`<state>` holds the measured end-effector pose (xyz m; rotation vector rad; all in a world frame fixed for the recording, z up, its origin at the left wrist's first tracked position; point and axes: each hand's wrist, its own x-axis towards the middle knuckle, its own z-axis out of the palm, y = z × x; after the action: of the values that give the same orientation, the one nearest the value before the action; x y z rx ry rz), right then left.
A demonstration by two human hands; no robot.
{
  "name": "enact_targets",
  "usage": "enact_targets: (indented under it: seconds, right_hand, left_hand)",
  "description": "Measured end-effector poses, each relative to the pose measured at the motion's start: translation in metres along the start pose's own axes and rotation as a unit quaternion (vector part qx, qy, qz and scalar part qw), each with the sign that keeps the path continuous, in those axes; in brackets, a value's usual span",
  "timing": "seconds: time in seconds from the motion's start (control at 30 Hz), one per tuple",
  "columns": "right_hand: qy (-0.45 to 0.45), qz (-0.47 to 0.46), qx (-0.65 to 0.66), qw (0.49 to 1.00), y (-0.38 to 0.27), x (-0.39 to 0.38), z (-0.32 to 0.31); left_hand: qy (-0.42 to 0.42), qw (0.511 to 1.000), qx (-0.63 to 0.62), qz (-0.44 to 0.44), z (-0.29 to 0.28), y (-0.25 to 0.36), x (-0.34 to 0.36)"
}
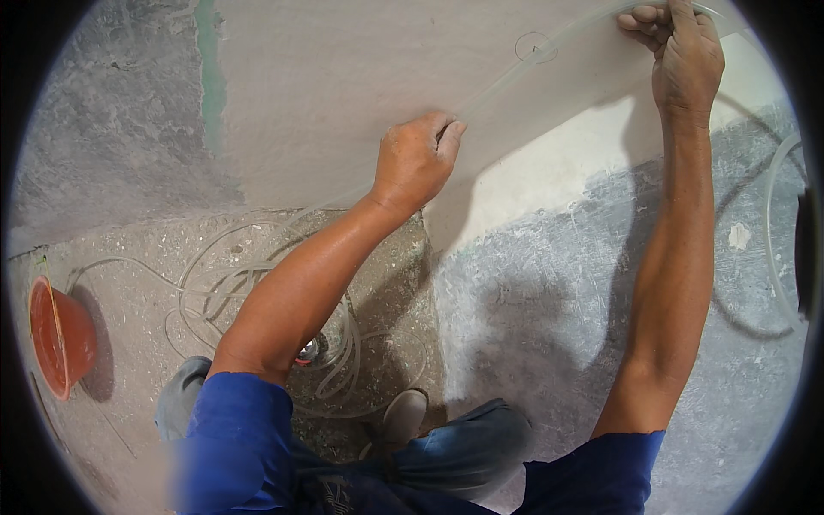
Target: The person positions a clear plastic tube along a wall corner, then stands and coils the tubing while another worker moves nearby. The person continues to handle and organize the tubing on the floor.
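Observation:
A clear flexible hose (588, 21) runs slantwise in front of the pale wall between my two hands. My left hand (419, 161) is closed around it near the middle of the view. Higher up at the right, my right hand (687, 60) grips the hose with thumb and fingers, some fingers curled. From my left hand the hose drops to loose coils (348, 360) on the floor, partly hidden by my left forearm. Past my right hand it bends away, and a hanging loop (775, 227) shows at the right edge.
A small hand-drawn circle (536, 47) marks the wall (318, 94). An orange bucket (77, 339) stands at the left on the speckled floor (129, 403). Among the coils sits a small shiny item with red (307, 350). Grey rough wall (532, 283) meets the floor by my shoe (405, 416).

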<state>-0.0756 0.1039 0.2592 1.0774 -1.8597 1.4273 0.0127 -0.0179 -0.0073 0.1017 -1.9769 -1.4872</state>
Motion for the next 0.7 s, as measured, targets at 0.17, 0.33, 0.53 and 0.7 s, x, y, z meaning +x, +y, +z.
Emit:
enact_targets:
  seconds: [0.17,0.33,0.53,0.7]
  right_hand:
    - [0.013,-0.005,-0.004,1.0,0.0,-0.004,0.002]
    - [0.035,0.016,-0.011,0.999,-0.002,-0.004,0.006]
    - [0.013,-0.045,-0.005,0.999,0.004,-0.009,0.008]
    - [-0.001,-0.011,-0.01,1.0,0.003,0.002,-0.004]
  left_hand:
    - [-0.004,1.0,0.003,-0.006,-0.001,0.002,0.0]
    - [0.013,1.0,-0.004,0.013,0.001,-0.001,-0.001]
    - [0.026,0.999,-0.007,0.017,0.001,-0.005,-0.001]
    - [0.006,1.0,-0.006,0.003,0.002,0.0,-0.001]
